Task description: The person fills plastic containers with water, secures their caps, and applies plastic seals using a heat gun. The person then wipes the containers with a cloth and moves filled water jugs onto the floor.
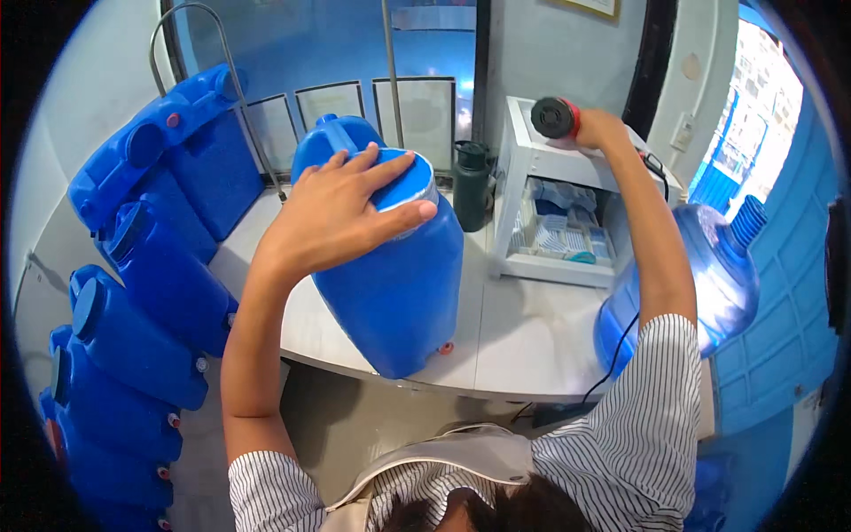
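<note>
A large blue plastic water jug stands upright on the white tiled counter, with a small red spigot part near its base. My left hand lies spread over its wide blue cap, fingers on top and thumb across the near rim. Whitish clear film wraps the cap's edge. Up at the right, my right hand grips a red and black corded tool, apparently a heat gun, above a white shelf unit. The tool is apart from the jug. My hand hides most of its handle.
Several blue jugs line the left side. A dark green bottle stands behind the jug, beside the shelf unit. At right lies a clear blue round water bottle, with a black cord in front. A curved metal pipe rises behind.
</note>
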The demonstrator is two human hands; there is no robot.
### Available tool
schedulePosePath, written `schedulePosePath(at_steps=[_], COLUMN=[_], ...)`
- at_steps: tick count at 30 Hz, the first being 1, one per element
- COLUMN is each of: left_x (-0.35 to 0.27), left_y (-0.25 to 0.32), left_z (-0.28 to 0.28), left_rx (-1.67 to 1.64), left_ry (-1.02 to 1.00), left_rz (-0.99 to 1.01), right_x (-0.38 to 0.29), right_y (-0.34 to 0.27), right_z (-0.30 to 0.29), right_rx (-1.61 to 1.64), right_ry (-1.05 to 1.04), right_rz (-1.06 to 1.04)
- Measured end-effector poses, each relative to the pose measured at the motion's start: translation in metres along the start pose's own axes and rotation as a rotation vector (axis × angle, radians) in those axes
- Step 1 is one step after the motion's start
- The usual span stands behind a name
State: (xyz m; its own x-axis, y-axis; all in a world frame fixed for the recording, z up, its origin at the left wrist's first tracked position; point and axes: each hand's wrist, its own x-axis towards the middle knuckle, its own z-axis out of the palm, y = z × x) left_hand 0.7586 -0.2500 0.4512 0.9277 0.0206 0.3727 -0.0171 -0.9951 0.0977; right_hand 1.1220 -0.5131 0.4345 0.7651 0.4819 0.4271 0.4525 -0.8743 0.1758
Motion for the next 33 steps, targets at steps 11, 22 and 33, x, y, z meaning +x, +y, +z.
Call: schedulePosePath(at_steps=[11, 22, 33], left_x=[0.053, 0.031, -0.083], left_y=[-0.291, -0.284, -0.028], left_z=[0.172, 0.219, 0.183], left_rx=[-1.716, -1.469, -1.333], left_ry=[0.308, 0.518, 1.225], left_rz=[-0.356, -0.53, -0.604], right_x=[-0.119, -0.221, -0.04], right_y=[-0.126, -0.294, -0.218], right_z=[-0.019, 0.033, 0.13], right_rx=[0.658, 1.389, 2.113], right_ry=[0.577, 0.505, -0.013], right_rz=[-0.129, 0.027, -0.04])
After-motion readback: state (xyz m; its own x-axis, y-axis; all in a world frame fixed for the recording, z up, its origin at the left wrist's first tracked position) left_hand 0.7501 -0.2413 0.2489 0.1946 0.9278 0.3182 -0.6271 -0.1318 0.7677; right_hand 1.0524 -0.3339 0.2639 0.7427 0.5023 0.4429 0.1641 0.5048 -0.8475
